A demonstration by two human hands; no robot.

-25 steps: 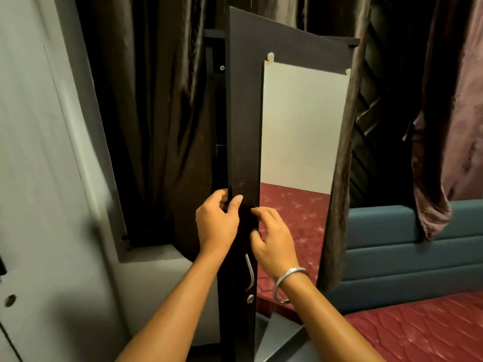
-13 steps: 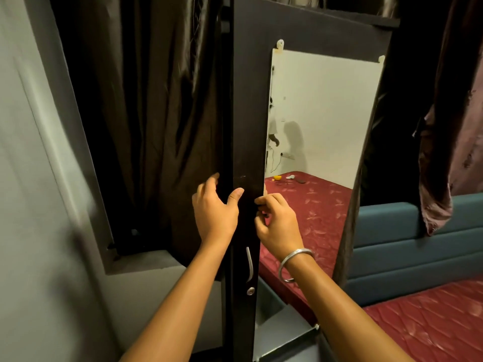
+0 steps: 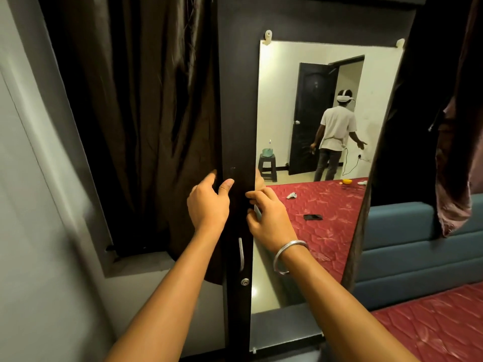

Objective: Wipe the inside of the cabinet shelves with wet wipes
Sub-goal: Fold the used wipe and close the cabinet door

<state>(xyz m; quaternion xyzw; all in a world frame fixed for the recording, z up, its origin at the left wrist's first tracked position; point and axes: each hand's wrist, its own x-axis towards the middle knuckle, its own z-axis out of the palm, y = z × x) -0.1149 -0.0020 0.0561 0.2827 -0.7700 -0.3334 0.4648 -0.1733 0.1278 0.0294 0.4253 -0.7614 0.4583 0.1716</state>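
Observation:
The dark cabinet door point(image 3: 235, 100) stands in front of me with a tall mirror point(image 3: 287, 74) on its face. My left hand point(image 3: 207, 205) grips the door's left edge, thumb on the front and fingers behind it. My right hand point(image 3: 269, 218), with a metal bangle on its wrist, has bent fingers and thumb pinched at the mirror's left edge. A metal handle point(image 3: 241, 254) and a round lock point(image 3: 245, 281) sit just below my hands. The door hides the shelves. I see no wet wipe.
A dark curtain point(image 3: 143, 113) hangs left of the door, with a grey wall point(image 3: 39, 231) beside it. At the right are a red mattress point(image 3: 431, 330), a teal headboard point(image 3: 418, 244) and a hanging cloth point(image 3: 454, 165). The mirror reflects a person point(image 3: 337, 131).
The door has swung so its mirrored face turns more toward me, and the reflection now shows the room and a person. Both hands stayed on the door.

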